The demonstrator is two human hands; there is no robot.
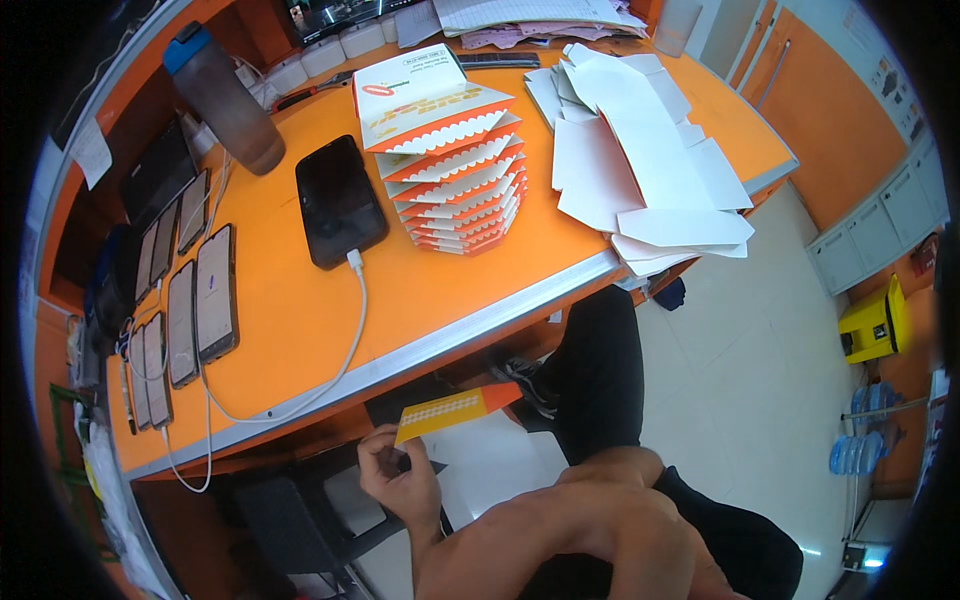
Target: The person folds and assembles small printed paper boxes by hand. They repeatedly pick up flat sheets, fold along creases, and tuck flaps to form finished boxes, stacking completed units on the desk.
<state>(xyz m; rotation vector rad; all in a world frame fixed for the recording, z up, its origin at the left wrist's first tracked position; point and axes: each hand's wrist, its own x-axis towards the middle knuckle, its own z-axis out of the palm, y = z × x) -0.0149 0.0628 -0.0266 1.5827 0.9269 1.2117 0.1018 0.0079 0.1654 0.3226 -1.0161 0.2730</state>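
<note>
My left hand [400,482] is below the table's front edge, fingers curled at the near left corner of a yellow and orange paper food box [445,415]. A white flat panel [505,462] lies just under it; I cannot tell whether it belongs to the same box. My right arm [560,525] bends across the lower middle, large and close, and the fingers of that hand cannot be made out. Up on the table stands a tall nested stack of red and white food boxes [455,190] with scalloped edges. Beside it lies a loose pile of flat white box blanks [650,150].
A large black phone [340,203] on a white cable lies on the orange table [290,330]. Several phones [217,290] on cables fill its left side, near a dark bottle [225,100]. Pliers [310,92] and paper sheets [540,15] lie behind. A yellow bin [873,322] stands far right.
</note>
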